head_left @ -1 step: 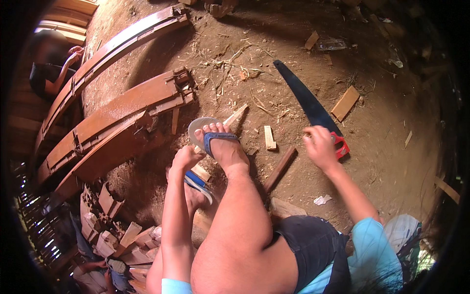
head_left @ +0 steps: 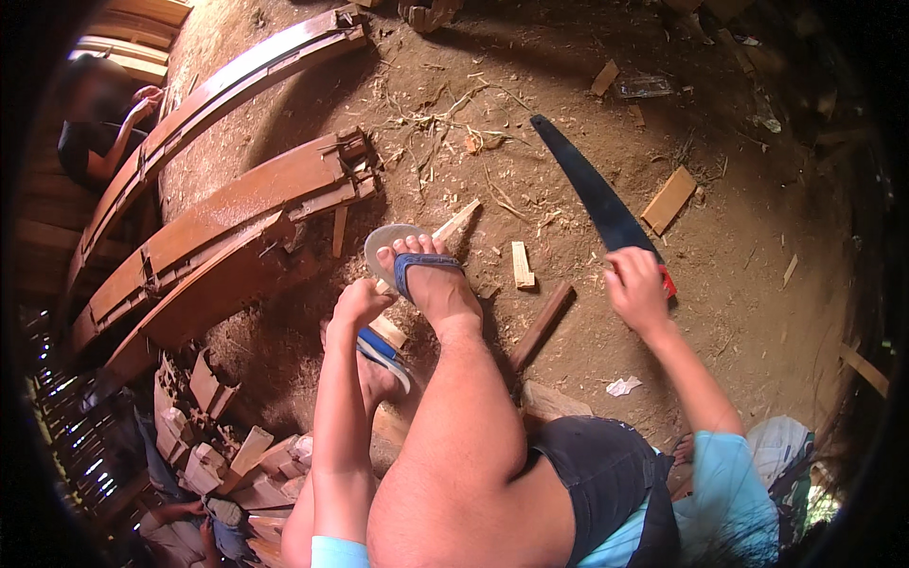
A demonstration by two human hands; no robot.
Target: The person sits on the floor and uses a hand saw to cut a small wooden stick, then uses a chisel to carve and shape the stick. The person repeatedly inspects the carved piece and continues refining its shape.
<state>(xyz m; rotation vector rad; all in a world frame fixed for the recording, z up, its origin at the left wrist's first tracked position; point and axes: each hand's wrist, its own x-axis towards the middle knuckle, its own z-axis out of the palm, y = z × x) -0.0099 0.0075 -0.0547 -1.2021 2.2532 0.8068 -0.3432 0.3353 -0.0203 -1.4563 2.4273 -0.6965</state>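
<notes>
My left hand (head_left: 363, 305) is closed beside my sandalled foot, gripping the near end of a pale wood strip (head_left: 458, 221). That strip appears to run beneath the blue-strapped sandal (head_left: 407, 256); its middle is hidden. To the right, a handsaw (head_left: 592, 194) with a dark blade and red handle lies on the dirt, blade pointing away. My right hand (head_left: 639, 292) covers most of the handle, fingers curled down onto it; the palm side is hidden. Between the hands are a short pale wood block (head_left: 522, 265) and a dark reddish wood stick (head_left: 543, 327).
Large curved brown timber pieces (head_left: 237, 204) lie at left, with broken wood scraps (head_left: 204, 454) nearer me. A flat wood block (head_left: 668, 200) lies right of the saw. Shavings (head_left: 445, 123) litter the ground. Another person (head_left: 95, 142) sits at far left.
My right hand has moved slightly right, from beside the saw's handle to over it. My left hand, the foot and the saw look unmoved.
</notes>
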